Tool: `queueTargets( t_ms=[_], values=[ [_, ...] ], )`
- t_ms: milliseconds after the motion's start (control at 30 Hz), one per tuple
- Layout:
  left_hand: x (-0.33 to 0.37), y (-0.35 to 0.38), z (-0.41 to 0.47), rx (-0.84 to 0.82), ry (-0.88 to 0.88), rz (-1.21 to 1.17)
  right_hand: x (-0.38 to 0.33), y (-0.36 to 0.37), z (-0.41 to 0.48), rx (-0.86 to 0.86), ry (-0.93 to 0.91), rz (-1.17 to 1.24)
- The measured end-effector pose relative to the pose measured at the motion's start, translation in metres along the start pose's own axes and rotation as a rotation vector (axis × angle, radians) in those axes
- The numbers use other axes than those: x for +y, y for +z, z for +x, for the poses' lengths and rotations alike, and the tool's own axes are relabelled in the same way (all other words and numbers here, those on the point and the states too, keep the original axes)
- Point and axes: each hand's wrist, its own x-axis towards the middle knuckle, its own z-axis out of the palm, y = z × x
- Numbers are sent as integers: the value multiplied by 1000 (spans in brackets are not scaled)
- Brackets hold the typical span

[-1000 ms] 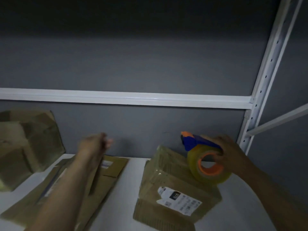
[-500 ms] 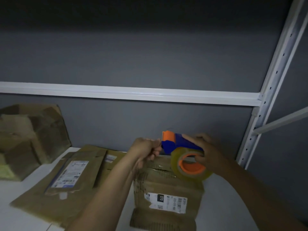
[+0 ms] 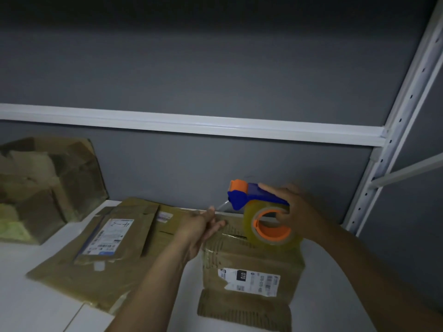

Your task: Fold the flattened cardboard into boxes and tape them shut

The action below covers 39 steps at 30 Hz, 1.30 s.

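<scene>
Box: the box (image 3: 239, 250) stands on the white shelf (image 3: 36, 307), in the middle, just in front of the grey back wall, with a printed label on the side facing the person.
Box axis: its long axis runs away from the person toward the wall, turned a little to the left.
Grip of right hand: the right hand (image 3: 299, 212) is closed around the blue and orange tape dispenser (image 3: 249, 195), above the far end of the box.
Dispenser direction: its nose points left; the tape roll (image 3: 249, 226) hangs under it, and its orange core faces the person.
Grip of left hand: the left hand (image 3: 199, 226) seems to pinch the tape end (image 3: 223, 206) narrowly at the far left corner of the box; the picture is blurred there.
Tape line: a short strip goes from the nose down and left to the left hand.
Handling of box: probably light and empty, stiff on the panels, soft at the flaps, and it may slide on the smooth shelf; best to press on top near the seam.
Handling of tape: thin and sticky, so hold only the end and keep it tight.
Other cardboard: the flattened cardboard (image 3: 96, 283) lies to the left of the box; the folded boxes (image 3: 48, 183) are at the far left.
</scene>
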Motion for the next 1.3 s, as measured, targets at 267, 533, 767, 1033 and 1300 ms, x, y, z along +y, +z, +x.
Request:
queueTargets(
  t_ms=[267,533,767,1033,1300],
  values=[
    [-3,-2,5,138,245,195,-19,-13,4,-134,-42,-112],
    [-13,-10,8,51,185,198,-31,-30,4,-206,-72,-273],
    [-11,-8,7,46,105,10,-44,-37,4,-344,-135,-523],
    [-16,-23,11,289,495,729,-60,-15,11,-275,-131,-451],
    [-44,-40,18,120,105,249,-66,-4,16,-299,-150,-495]
  ],
)
